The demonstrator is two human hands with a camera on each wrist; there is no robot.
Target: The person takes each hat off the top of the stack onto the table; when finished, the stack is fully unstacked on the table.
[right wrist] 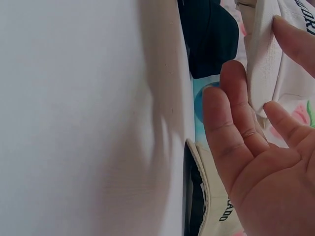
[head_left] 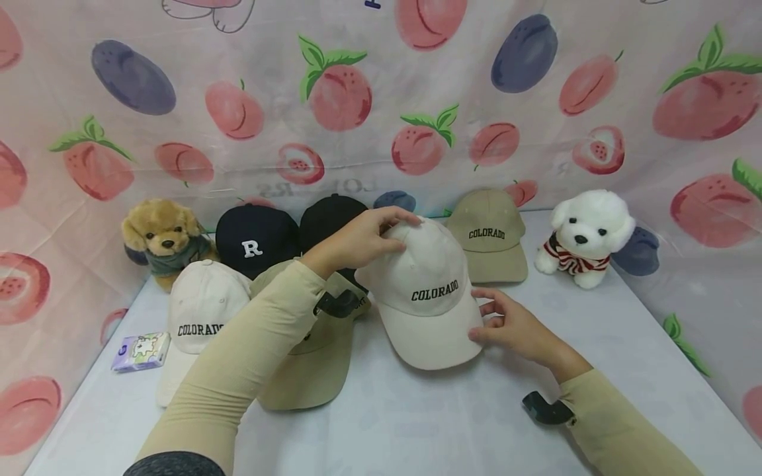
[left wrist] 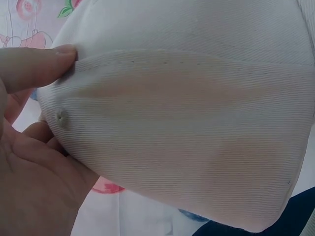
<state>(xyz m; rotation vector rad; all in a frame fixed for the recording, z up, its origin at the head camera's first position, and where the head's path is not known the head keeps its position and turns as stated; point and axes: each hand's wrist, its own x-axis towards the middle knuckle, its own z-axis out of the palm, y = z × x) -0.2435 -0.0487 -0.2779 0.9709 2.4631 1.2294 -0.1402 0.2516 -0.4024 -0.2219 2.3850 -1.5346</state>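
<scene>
A white cap (head_left: 428, 277) marked COLORADO is held up off the table, brim down and toward me. My left hand (head_left: 378, 235) grips its crown from the upper left. In the left wrist view, the thumb (left wrist: 59, 59) presses on the white fabric (left wrist: 187, 113) while the other fingers are partly hidden behind it. At the right edge of the brim, my right hand (head_left: 518, 327) pinches lightly, its thumb on the front. The right wrist view shows that edge of the white cap (right wrist: 263, 59) between the fingers of the right hand (right wrist: 270, 162).
Another white cap (head_left: 205, 304) and a khaki cap (head_left: 309, 380) lie left, partly behind my left arm. Behind them are a navy cap (head_left: 256, 235) and a black cap (head_left: 330, 215). A khaki COLORADO cap (head_left: 488, 231), two plush dogs and a tissue pack (head_left: 139, 352) also stand around.
</scene>
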